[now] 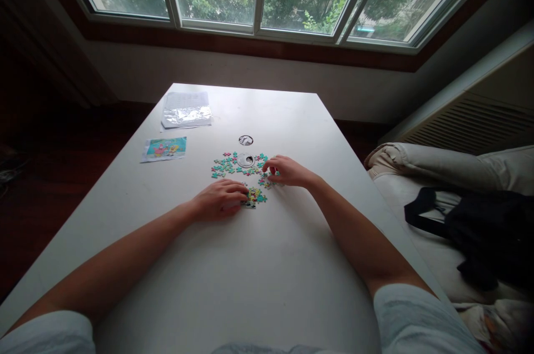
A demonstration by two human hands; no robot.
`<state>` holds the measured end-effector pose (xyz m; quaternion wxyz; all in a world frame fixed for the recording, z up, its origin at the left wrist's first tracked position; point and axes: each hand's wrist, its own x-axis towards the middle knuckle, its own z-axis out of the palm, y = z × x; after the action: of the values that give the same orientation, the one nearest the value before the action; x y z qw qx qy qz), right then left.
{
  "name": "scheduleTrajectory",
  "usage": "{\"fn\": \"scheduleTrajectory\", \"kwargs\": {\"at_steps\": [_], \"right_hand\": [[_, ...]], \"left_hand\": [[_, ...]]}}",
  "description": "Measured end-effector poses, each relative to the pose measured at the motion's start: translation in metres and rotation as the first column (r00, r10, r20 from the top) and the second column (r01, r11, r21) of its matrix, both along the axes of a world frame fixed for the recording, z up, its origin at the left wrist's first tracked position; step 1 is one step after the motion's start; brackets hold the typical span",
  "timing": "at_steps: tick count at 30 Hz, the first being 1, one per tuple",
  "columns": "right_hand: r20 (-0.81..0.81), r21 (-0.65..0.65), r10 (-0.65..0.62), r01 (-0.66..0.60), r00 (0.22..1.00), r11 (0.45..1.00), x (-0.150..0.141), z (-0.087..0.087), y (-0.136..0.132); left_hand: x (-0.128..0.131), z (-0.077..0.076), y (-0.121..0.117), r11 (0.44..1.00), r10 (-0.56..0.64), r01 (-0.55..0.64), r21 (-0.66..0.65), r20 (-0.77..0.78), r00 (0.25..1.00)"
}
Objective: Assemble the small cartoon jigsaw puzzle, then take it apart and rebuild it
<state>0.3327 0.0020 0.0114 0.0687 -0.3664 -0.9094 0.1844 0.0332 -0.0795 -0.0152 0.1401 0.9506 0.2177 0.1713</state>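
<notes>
A small joined section of a jigsaw puzzle (pixel 254 197), yellow and teal, lies on the white table. My left hand (pixel 221 198) rests flat at its left side, fingertips touching the edge and covering part of it. Over the loose pieces at the right hovers my right hand (pixel 287 170), its fingers bent with a gap between thumb and forefinger; no piece shows in them. Loose jigsaw pieces (pixel 225 166), mostly teal with some pink, spread around a round silvery tin (pixel 246 160). Some pieces are hidden beneath my right fingers.
Beyond the pieces lies a round dark-rimmed disc (pixel 246 140). A printed cartoon picture (pixel 167 148) sits at the left, with a clear plastic packet on paper (pixel 187 109) behind it. The white table (pixel 233 287) borders a pale sofa holding a black bag (pixel 492 232).
</notes>
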Motion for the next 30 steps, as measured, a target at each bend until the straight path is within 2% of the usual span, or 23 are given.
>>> {"fn": "scheduleTrajectory", "kwargs": {"at_steps": [8,20,26,30], "right_hand": [[0.064,0.119,-0.045,0.037,0.997,0.992,-0.010,-0.004,-0.004],[0.028,0.061,-0.078,0.076,0.997,0.995,-0.009,-0.012,-0.001],[0.101,0.144,-0.120,0.105,0.988,0.984,-0.010,-0.009,-0.002],[0.109,0.127,-0.117,0.103,0.987,0.986,-0.008,-0.011,0.000]], "left_hand": [[0.000,0.000,0.000,1.000,-0.004,0.004,0.005,-0.009,1.000],[0.000,-0.002,0.000,1.000,0.004,-0.004,0.028,-0.016,1.000],[0.001,-0.001,0.000,1.000,0.008,-0.008,0.023,-0.016,1.000],[0.001,-0.001,0.000,1.000,0.012,-0.012,0.022,-0.006,1.000]]}}
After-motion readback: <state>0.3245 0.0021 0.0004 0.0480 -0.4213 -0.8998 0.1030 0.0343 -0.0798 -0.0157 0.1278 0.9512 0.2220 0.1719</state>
